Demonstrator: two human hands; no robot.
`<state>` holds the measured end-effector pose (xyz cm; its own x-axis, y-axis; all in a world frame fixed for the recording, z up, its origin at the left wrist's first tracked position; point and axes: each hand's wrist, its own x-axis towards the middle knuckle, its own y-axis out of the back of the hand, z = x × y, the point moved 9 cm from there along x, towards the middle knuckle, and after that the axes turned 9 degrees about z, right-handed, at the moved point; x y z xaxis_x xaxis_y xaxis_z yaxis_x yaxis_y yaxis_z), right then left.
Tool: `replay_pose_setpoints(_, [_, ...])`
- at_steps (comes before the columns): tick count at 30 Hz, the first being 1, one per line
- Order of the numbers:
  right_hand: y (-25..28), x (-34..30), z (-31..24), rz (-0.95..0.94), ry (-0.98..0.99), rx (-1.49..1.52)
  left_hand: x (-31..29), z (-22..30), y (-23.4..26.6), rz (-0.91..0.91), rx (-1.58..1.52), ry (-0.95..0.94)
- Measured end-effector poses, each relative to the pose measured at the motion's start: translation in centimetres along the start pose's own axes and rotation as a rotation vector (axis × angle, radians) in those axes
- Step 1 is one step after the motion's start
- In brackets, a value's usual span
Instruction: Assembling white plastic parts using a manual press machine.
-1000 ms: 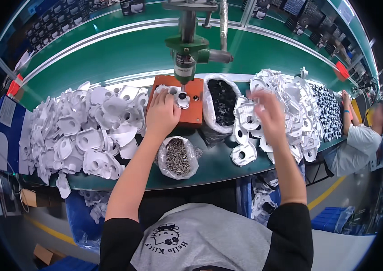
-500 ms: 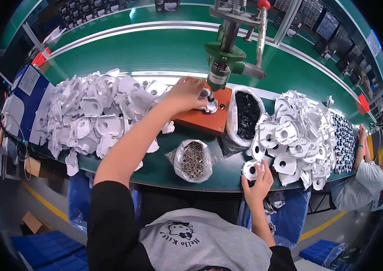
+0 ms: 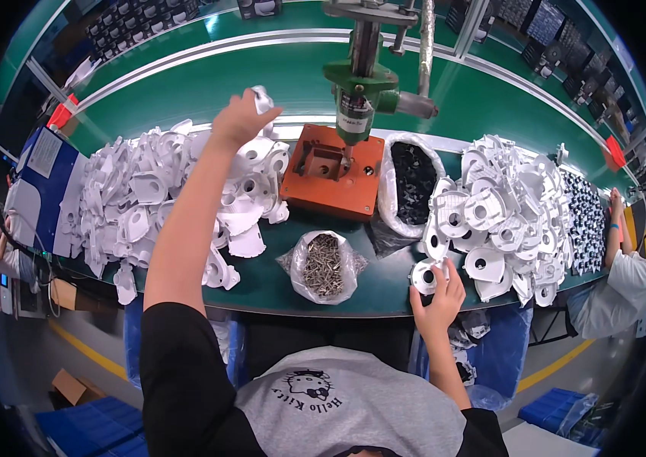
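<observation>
The left hand is closed around a white moulded plastic part, held over the far edge of the left heap of white plastic parts. The right hand grips a round white plastic housing at the near edge of the green tabletop, just beside the right heap of white housings.

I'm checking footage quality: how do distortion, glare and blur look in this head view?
Head view: strong fisheye, the green bench edge bows and the corners go black; a bright glare band lies behind the orange fixture; the left hand and right hand look sharp; the white parts are nearly washed out.
</observation>
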<state>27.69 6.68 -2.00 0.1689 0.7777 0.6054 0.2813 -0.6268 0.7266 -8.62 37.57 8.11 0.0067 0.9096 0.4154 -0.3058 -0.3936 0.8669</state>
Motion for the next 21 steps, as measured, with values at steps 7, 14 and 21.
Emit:
replay_pose_setpoints(7, [-0.1, -0.2, 0.6, -0.019, -0.075, -0.009, -6.3, -5.6, 2.5, -0.256, 0.438, 0.170])
replay_pose_setpoints(14, [-0.6, -0.1, 1.2, -0.030, -0.141, -0.020, -7.0, -6.8, 3.1, -0.122, 0.097, 0.176])
replay_pose_setpoints(21, [0.1, -0.6, 1.6, 0.042, -0.131, 0.159, -12.5, -2.2, 4.3, -0.001, -1.058, 0.389])
